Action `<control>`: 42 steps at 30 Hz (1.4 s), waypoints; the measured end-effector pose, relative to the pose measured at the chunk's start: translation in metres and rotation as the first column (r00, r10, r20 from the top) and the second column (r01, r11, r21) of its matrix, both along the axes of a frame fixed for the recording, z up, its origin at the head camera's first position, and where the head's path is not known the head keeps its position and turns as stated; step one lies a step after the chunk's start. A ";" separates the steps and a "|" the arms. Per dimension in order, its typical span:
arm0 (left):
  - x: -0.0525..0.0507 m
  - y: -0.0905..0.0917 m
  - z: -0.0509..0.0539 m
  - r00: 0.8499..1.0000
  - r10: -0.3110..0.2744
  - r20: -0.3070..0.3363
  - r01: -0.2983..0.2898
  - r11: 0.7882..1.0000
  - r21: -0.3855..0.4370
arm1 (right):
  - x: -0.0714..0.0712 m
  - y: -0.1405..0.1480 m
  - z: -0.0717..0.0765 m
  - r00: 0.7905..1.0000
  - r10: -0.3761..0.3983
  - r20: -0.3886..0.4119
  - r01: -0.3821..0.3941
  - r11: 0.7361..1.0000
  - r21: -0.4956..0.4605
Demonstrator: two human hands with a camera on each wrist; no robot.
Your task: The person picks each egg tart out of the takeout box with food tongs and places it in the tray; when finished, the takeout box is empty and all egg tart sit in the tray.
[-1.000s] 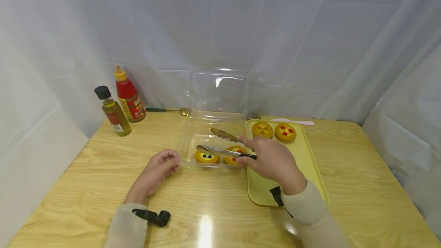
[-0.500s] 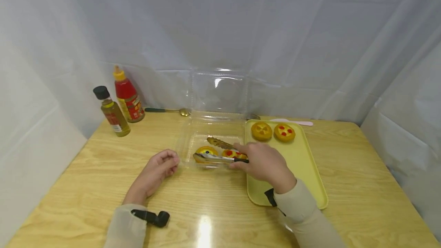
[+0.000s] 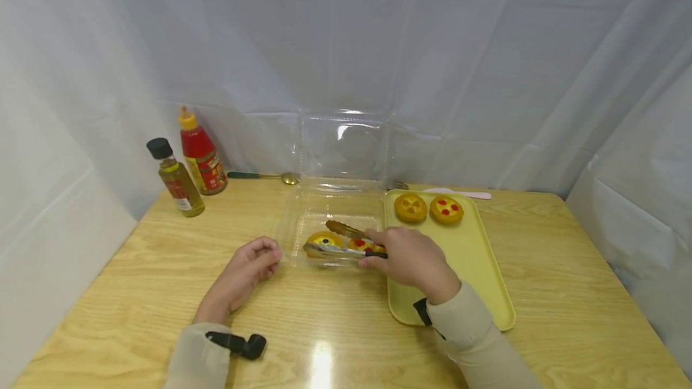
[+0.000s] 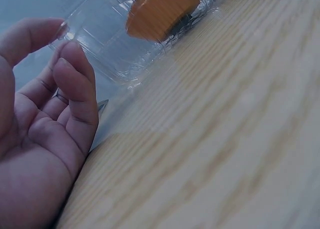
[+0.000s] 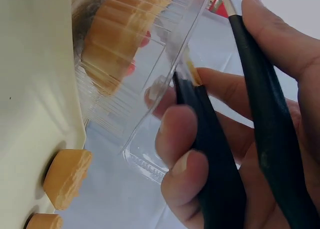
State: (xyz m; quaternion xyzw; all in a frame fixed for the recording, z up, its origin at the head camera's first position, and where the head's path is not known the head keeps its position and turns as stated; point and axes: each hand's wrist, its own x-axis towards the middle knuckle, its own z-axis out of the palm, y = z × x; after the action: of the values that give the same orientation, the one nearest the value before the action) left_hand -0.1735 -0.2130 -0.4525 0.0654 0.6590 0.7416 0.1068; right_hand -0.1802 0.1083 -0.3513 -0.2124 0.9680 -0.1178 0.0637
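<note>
In the head view my left hand (image 3: 243, 275) is at the left front corner of a clear plastic container (image 3: 313, 204), its thumb and fingertip pinching the rim; the left wrist view shows this pinch on the container (image 4: 107, 44). Black-handled metal tongs (image 3: 346, 252) are gripped in my right hand (image 3: 413, 260), and the right wrist view shows its fingers around the dark handles (image 5: 265, 119). Inside the container, the tongs' tips lie before and behind a tart with blue dots (image 3: 323, 239). A red-dotted tart (image 3: 359, 245) sits to its right, partly covered by the tongs.
A yellow tray (image 3: 470, 257) on the right holds two tarts (image 3: 411, 207) at its back. Behind lie a spoon (image 3: 289, 179) and a pink utensil (image 3: 476, 195). At the back left stand a red sauce bottle (image 3: 202, 161) and an oil bottle (image 3: 181, 188).
My right hand has moved down and slightly left, lowering the tongs into the container around the blue-dotted tart. The left hand has stayed at the container's corner.
</note>
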 end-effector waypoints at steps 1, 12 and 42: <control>0.000 0.000 0.000 1.000 -0.001 -0.001 0.001 1.000 0.000 | 0.000 0.000 0.000 1.000 0.000 0.002 0.000 1.000 0.002; 0.000 0.001 0.000 1.000 -0.002 -0.005 0.002 1.000 -0.001 | 0.000 -0.006 -0.004 1.000 -0.019 0.013 0.018 1.000 0.016; 0.000 0.002 0.003 0.999 0.030 0.031 -0.030 1.000 -0.001 | 0.002 -0.008 -0.003 0.994 -0.069 -0.087 0.068 0.998 -0.014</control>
State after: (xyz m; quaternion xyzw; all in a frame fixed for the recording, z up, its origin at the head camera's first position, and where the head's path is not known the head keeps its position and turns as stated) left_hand -0.1732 -0.2108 -0.4499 0.0442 0.6584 0.7439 0.1060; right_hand -0.1780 0.1001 -0.3545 -0.1846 0.9759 -0.1156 0.0160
